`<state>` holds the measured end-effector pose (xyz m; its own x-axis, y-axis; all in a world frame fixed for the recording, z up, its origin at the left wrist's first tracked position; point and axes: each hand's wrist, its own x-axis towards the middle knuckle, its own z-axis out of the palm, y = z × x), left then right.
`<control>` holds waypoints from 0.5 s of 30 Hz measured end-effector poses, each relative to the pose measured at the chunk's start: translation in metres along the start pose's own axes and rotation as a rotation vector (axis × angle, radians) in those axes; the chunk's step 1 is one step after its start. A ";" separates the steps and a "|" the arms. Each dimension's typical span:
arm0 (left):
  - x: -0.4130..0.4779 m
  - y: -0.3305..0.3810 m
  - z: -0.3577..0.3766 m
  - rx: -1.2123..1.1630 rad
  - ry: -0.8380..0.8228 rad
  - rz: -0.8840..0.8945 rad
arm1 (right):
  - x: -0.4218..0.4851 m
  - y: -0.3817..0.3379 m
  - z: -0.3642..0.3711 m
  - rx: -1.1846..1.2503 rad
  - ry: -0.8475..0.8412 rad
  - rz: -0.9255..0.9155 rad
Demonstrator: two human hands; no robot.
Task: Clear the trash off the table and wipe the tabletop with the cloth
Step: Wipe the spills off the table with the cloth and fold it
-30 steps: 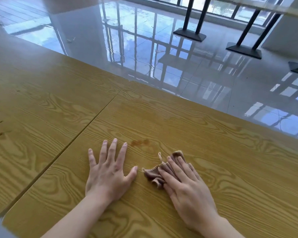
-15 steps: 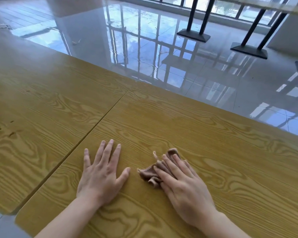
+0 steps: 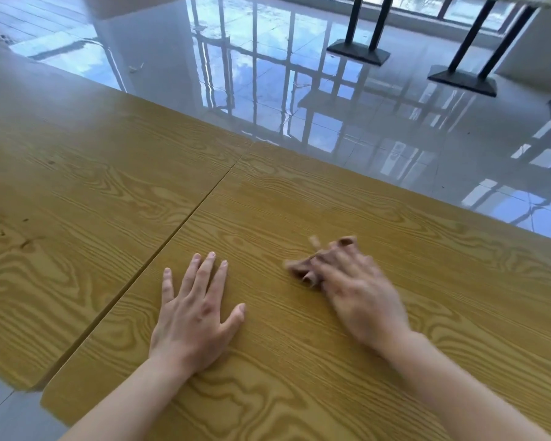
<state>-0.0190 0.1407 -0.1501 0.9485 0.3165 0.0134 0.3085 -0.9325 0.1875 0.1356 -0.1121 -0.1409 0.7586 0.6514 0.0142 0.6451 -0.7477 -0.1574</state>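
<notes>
Cloth [image 3: 303, 269], brown, crumpled small, lying on the wooden tabletop [image 3: 299, 377] beneath the fingers of the right hand [image 3: 360, 294]; only its left and far edges show past the fingertips, and they are smeared by blur. The right hand is blurred too, palm down, fingers pressed over the cloth; whether they grip it or only press it flat cannot be told. Left hand [image 3: 194, 316], sharp, well apart to the left of the right one, flat on the wood with fingers spread, holding nothing. Seam [image 3: 159, 259] between two tabletop panels, running just left of the left hand. Small dark marks [image 3: 26, 246] on the panel far left of that hand, too small to identify. Black table bases [image 3: 358, 54] on the glossy floor beyond both hands, their tops cut off by the frame.
</notes>
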 end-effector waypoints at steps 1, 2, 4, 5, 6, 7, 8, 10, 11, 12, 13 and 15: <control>0.000 0.001 0.001 0.007 0.002 0.003 | 0.011 0.022 -0.007 0.003 -0.005 0.152; 0.001 0.001 0.002 0.016 0.004 0.004 | 0.027 0.036 -0.011 0.037 -0.002 0.304; 0.002 0.002 0.004 0.027 0.008 0.002 | 0.050 0.029 -0.012 0.056 0.001 0.451; 0.001 0.003 0.004 0.027 0.005 0.003 | 0.053 0.014 -0.009 0.052 0.010 0.427; 0.001 0.003 0.004 0.023 0.003 0.003 | 0.047 -0.006 -0.003 0.037 0.015 0.344; 0.001 0.001 0.004 0.014 0.003 -0.001 | 0.031 -0.031 0.002 0.036 0.016 0.231; 0.001 0.000 0.003 0.006 0.001 -0.004 | 0.008 -0.054 0.008 0.042 0.016 0.118; 0.000 0.000 0.002 -0.004 -0.006 -0.003 | -0.049 -0.078 0.011 0.070 -0.010 -0.073; 0.000 0.001 0.002 -0.003 -0.010 -0.002 | -0.070 -0.073 0.009 0.059 -0.012 -0.120; -0.001 0.002 0.001 0.001 -0.015 -0.002 | -0.081 -0.055 0.006 0.039 -0.021 -0.137; -0.002 0.004 0.000 0.007 -0.018 0.005 | -0.087 -0.030 0.003 0.007 -0.012 -0.104; -0.006 0.012 0.000 0.008 -0.019 0.009 | -0.089 0.027 -0.007 -0.028 0.013 0.100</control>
<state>-0.0206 0.1278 -0.1477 0.9524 0.3047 -0.0036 0.3003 -0.9367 0.1799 0.0861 -0.1907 -0.1399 0.8202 0.5719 0.0127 0.5684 -0.8122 -0.1311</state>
